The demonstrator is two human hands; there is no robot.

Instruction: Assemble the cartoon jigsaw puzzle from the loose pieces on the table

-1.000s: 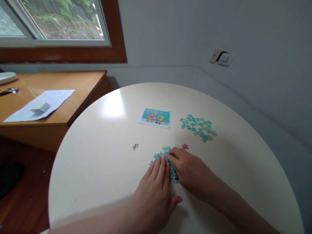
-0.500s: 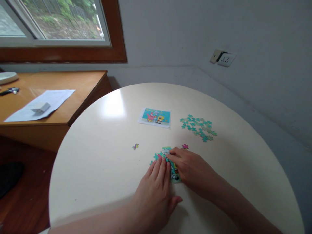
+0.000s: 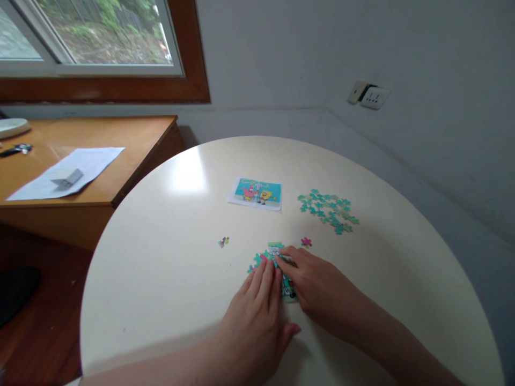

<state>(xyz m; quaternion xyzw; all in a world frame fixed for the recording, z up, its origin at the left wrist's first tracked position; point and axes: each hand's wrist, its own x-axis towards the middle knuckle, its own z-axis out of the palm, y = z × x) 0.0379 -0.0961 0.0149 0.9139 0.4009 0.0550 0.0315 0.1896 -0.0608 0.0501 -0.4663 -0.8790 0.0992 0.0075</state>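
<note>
A partly joined jigsaw puzzle (image 3: 275, 247) lies in front of me, with a pale blue-green cartoon figure and bits of pink showing. My left hand (image 3: 257, 300) rests flat over its lower left part, fingers stretched and thumb out to the side. From the right, my right hand (image 3: 311, 273) is closed at the puzzle, thumb and finger pressed on a piece beside the figure's head. Both hands cover much of the picture. Just beyond the right hand is a loose pink puzzle piece (image 3: 306, 242). A few small loose pieces (image 3: 223, 242) lie to the left.
A printed cartoon picture (image 3: 257, 194) lies farther back on the round white table (image 3: 161, 257). To its right is a spread of several loose green puzzle pieces (image 3: 328, 209). A wooden desk (image 3: 92, 131) with a paper sheet and a small white block stands at the left.
My right hand has shifted slightly at the puzzle, its fingers moving a little around the figure's head. The left hand stays in place.
</note>
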